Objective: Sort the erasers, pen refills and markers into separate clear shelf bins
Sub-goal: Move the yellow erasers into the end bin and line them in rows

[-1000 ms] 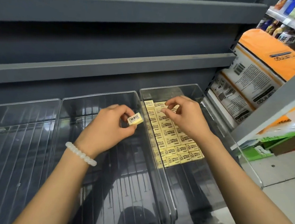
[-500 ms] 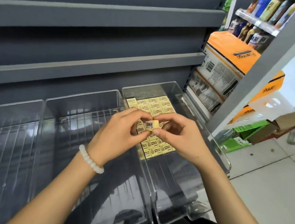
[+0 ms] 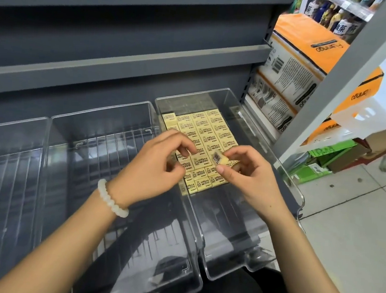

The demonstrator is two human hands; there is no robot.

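Grey metal shelving [image 3: 125,54] fills the upper and left field; its lowest shelf carries three clear bins side by side.

Left bin [image 3: 13,130]: only partly in frame at the left edge; nothing seen in it, wire shelf grid shows through its floor.

Middle bin [image 3: 101,112]: transparent, nothing seen in it; wire grid and dark reflections visible through the base. Its right wall touches the right bin.

Right bin [image 3: 235,101]: holds the erasers [image 3: 208,130], pale yellow blocks laid flat in tight rows from the back wall toward mid-bin, packed against the left wall. The front part of the bin floor is bare. Printed tops read "miffy" with a rabbit outline and "4B"; smaller text not legible.

Orange and white packs [image 3: 296,69], stacked to the right of the shelving, past the upright; barcode and dense print visible, brand lettering inverted and not confidently readable. Bottles [image 3: 333,20] on a higher shelf at the top right corner, labels with Chinese characters. Green cartons [image 3: 326,155] on the floor at right.

Left hand [image 3: 153,166]: above the wall shared by the middle and right bins, fingers curled, no object seen in it. White bead bracelet [image 3: 112,200] on that wrist.

Right hand [image 3: 250,172]: over the right bin, thumb and forefinger closed on a single eraser [image 3: 220,158], held tilted above the rows, barcode face up.
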